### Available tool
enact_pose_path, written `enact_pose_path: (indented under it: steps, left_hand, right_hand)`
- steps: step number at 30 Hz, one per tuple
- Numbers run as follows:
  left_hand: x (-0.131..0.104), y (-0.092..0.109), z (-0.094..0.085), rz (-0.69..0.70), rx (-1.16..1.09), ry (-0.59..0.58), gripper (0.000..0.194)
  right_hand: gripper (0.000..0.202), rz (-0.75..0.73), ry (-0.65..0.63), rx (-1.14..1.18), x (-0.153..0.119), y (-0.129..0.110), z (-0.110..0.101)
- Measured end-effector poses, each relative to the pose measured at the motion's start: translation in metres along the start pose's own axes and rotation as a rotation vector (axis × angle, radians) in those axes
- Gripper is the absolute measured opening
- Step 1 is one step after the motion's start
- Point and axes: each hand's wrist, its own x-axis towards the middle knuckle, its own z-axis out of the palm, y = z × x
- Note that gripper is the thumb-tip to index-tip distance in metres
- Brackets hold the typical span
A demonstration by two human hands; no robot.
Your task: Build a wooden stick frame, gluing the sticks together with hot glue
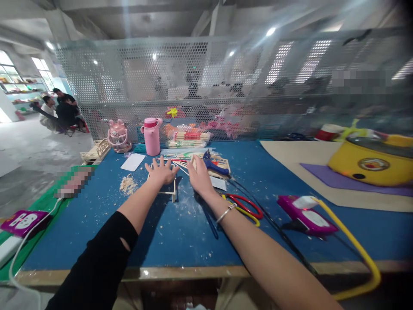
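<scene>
My left hand (161,173) is spread with its fingers apart, palm down over a small wooden stick frame (174,189) on the blue table. To its right, my right hand (198,174) has its fingers close together beside thin pale sticks (182,165); what they hold, if anything, is hidden. A blue glue gun (215,167) lies just right of my right hand, near a white card (218,183). Behind both hands are bundles of sticks (190,137).
Scissors with red and yellow handles (247,206) lie beside my right wrist. A pink bottle (151,137) and a clear pink cup (119,137) stand at the back. A purple power socket (306,215) and a yellow pot (371,159) are on the right. Wood shavings (128,184) lie left.
</scene>
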Motion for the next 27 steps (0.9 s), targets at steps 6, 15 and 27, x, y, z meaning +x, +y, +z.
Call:
enact_pose_path:
  steps: [6,15,27]
  left_hand:
    - [0.001,-0.002,-0.001,0.009,-0.020,0.008,0.073]
    - [-0.061,-0.063,-0.014,0.047,-0.005,0.174,0.063]
    - [-0.066,-0.065,0.006,0.128,0.125,0.106,0.061]
  right_hand:
    - [0.055,0.023,-0.016,0.003,-0.011,0.006,0.006]
    - [0.065,-0.358,-0.335,-0.318,-0.044,-0.049,-0.004]
    - [0.085,-0.349,-0.610,-0.403,-0.055,-0.063,0.014]
